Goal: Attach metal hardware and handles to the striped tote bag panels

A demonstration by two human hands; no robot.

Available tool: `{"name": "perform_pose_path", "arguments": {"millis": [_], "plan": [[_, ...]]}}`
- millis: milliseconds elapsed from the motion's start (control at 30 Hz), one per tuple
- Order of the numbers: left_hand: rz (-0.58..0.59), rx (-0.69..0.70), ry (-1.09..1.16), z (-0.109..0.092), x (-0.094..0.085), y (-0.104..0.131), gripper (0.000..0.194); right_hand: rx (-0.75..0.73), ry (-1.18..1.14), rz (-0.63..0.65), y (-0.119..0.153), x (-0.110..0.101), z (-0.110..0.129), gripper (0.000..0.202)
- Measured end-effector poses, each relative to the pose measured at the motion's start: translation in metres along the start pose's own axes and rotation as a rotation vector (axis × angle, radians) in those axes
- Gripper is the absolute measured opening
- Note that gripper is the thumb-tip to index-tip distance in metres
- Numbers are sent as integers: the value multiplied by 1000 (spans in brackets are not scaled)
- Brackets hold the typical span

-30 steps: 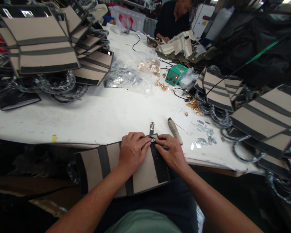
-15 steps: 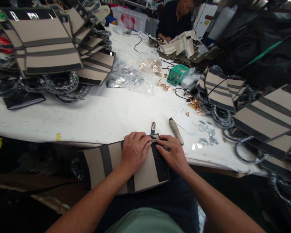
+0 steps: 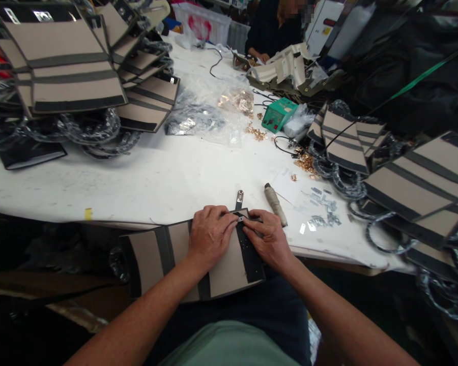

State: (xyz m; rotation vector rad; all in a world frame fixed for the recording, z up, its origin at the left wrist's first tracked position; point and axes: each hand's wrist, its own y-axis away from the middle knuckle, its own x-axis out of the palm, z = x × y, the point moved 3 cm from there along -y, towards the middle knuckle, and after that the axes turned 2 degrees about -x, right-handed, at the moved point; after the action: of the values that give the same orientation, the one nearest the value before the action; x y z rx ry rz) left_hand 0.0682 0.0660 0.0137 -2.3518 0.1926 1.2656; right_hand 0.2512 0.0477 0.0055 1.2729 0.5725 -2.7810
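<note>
A beige bag panel with dark strips (image 3: 229, 267) lies across my lap, its upper end against the table's front edge. At its black end strip, a small metal plate (image 3: 240, 218) sits between my fingertips. My left hand (image 3: 209, 235) rests on the panel, closed, with thumb and forefinger pinching the plate's left side. From the other side, the thumb and forefinger of my right hand (image 3: 269, 236) close on the plate's right end. A dark tab with a shiny metal clasp (image 3: 239, 197) sticks out beyond the panel's top edge. Small holes or dots show on the black strip.
A cloth-wrapped tool handle (image 3: 275, 204) lies right of the panel, near loose metal plates (image 3: 324, 211) and gold fittings (image 3: 305, 162). Behind stands a green control box (image 3: 279, 114). Panels with wrapped handles pile up left (image 3: 74, 84) and right (image 3: 423, 178). A person (image 3: 269, 35) sits opposite.
The whole view has shifted slightly. My fingers have moved a little around the small metal plate, which stays at the same spot on the black strip.
</note>
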Motion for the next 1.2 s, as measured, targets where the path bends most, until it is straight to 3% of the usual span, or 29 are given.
{"name": "perform_pose_path", "arguments": {"millis": [333,567,1200], "plan": [[-22,13,13,-1,0,1,16,173,-156,-75,-10,-9,13,11],[-4,51,12,-2,0,-2,16,189,-115,-70,-13,-4,16,19],[-25,99,16,-6,0,-10,17,223,-80,-46,-17,-3,10,9]]}}
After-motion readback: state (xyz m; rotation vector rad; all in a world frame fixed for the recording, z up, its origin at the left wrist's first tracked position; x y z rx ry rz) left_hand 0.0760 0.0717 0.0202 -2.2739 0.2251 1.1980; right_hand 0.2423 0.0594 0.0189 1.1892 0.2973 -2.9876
